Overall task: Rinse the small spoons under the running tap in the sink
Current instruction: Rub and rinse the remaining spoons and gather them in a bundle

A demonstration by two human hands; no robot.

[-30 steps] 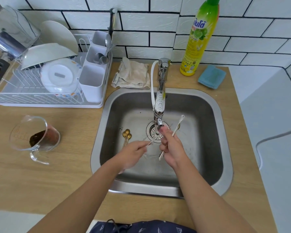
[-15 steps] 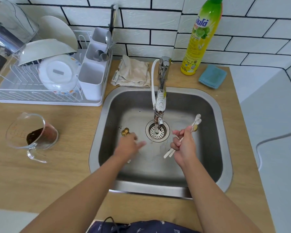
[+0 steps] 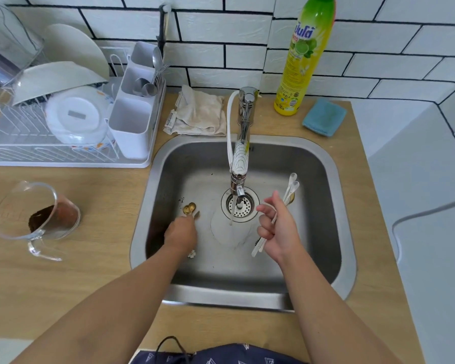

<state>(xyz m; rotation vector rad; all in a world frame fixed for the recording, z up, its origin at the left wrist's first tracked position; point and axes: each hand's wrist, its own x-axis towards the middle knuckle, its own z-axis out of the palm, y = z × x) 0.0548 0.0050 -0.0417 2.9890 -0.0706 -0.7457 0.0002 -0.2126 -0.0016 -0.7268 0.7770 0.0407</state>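
Down at nine o'clock from the tap (image 3: 239,179), her left hand (image 3: 180,233) has dropped onto the gold spoons (image 3: 189,208), grip hidden. Her right hand (image 3: 279,227), now clear of the water, stays closed round the white spoons (image 3: 290,186); they look rinsed.

Brushed steel sink (image 3: 336,179), gold metal spoons (image 3: 189,208), matt wood-grain counter (image 3: 90,271).

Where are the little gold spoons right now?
The gold spoons lie on the sink floor, left of the drain, just beyond the left hand reaching toward them.
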